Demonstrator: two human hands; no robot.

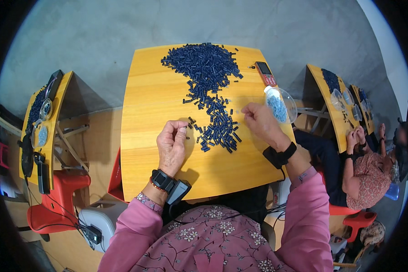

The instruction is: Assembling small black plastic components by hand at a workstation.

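"Head view: what did we have at the left hand (pixel 172 141)?"

"Thumb and index finger were pinched on one small dark-navy cylindrical piece (pixel 185 127). We saw a few loose ones just right of the fingertips."

"Right hand (pixel 264 121)?"

"Fingers curled, near the bowl side of the table. We couldn't tell if it gripped anything; the fingertips were too small to read. A couple of tiny pale bits (pixel 231 111) lay just left of them."

"Where was the bulk?"

"We had a big heap of short dark-navy cylindrical pieces (pixel 204 63) toward the far edge of the yellow wood-grain tabletop (pixel 145 104). It narrowed toward us into a smaller spread (pixel 218 129) between the two hands."

"And the bowl?"

"Round clear plastic bowl (pixel 291 108) at the right table edge, just beside the right hand. It held small light-blue pieces (pixel 277 108). We saw a white item at its far-left rim, couldn't identify it. Red mobile phone with a dark screen (pixel 265 74) lay just beyond."

"Wrists?"

"Black watch (pixel 163 181) on the left, black strap (pixel 285 154) with a box on the right."

"Anyone near us?"

"Co-worker in a patterned top (pixel 369 177) sat at the right-hand table, hands close together at its edge."
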